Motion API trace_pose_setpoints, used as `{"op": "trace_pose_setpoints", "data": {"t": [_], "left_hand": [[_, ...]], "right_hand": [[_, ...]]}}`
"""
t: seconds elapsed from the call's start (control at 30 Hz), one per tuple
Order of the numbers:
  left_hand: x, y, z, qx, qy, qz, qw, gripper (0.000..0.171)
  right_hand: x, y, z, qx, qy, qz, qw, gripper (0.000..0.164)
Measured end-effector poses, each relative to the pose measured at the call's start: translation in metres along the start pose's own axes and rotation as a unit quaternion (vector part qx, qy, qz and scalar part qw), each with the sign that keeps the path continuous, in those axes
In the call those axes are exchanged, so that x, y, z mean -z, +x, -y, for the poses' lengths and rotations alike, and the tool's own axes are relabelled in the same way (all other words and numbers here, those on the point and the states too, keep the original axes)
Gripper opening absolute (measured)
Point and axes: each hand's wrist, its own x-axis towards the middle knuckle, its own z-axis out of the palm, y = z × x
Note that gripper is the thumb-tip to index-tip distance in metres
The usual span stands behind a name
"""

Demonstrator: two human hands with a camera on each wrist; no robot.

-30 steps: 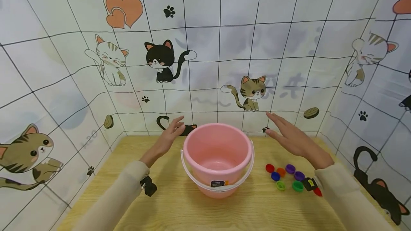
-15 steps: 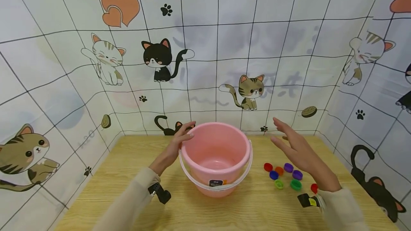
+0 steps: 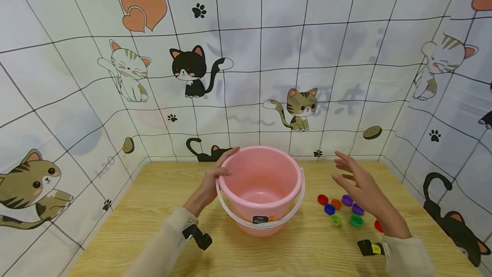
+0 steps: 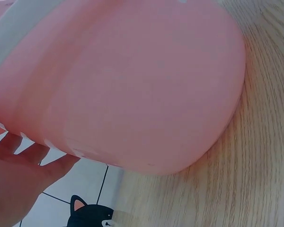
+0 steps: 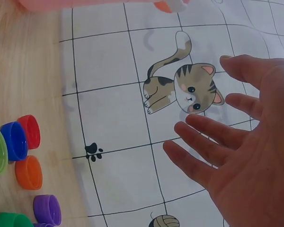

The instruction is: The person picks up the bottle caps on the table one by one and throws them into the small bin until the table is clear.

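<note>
A pink plastic bucket (image 3: pixel 261 174) stands upright on the wooden table, its white handle (image 3: pixel 265 225) hanging down at the front. At its left side my left hand (image 3: pixel 211 178) holds the rim, thumb over the edge and fingers along the outer wall. The left wrist view has these fingers (image 4: pixel 33 153) against the pink wall, their tips partly hidden. To the right of the bucket, my right hand (image 3: pixel 363 187) hovers with spread, loosely bent fingers and holds nothing. Several coloured bottle caps lie below and left of it, among them a green cap (image 3: pixel 356 220) and a red cap (image 3: pixel 323 200).
The wooden table (image 3: pixel 161 234) runs back to a white cloth wall (image 3: pixel 246 54) printed with grid lines and cartoon cats. Similar cloth walls rise on the left and right. Blue (image 3: pixel 329 209) and orange (image 3: pixel 336 204) caps lie closest to the bucket's right side.
My left hand has moved right onto the bucket's rim and taken hold of it. My right hand has shifted a little right and lower, away from the bucket. The bucket stays in place.
</note>
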Motion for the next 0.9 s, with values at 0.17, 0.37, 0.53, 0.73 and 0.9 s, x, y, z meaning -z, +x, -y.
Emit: {"op": "trace_pose_setpoints", "data": {"t": [0.17, 0.37, 0.53, 0.73, 0.9], "left_hand": [[-0.003, -0.001, 0.000, -0.005, 0.013, -0.007, 0.9999, 0.080], [-0.006, -0.007, 0.000, -0.001, 0.017, -0.005, 0.9998, 0.080], [-0.010, -0.016, 0.001, 0.001, 0.010, 0.004, 0.9999, 0.079], [-0.017, -0.024, -0.002, -0.015, 0.017, 0.003, 0.9998, 0.076], [-0.019, -0.031, -0.004, -0.017, 0.030, -0.003, 0.9994, 0.072]], "right_hand": [[0.002, -0.004, -0.009, 0.001, -0.004, -0.013, 1.000, 0.063], [0.007, -0.008, -0.017, -0.010, -0.005, -0.017, 1.000, 0.062], [0.010, -0.013, -0.024, -0.034, -0.013, -0.012, 0.999, 0.062], [0.019, -0.015, -0.032, -0.045, -0.030, -0.009, 0.999, 0.054], [0.030, -0.017, -0.040, -0.066, -0.047, 0.005, 0.997, 0.043]]}}
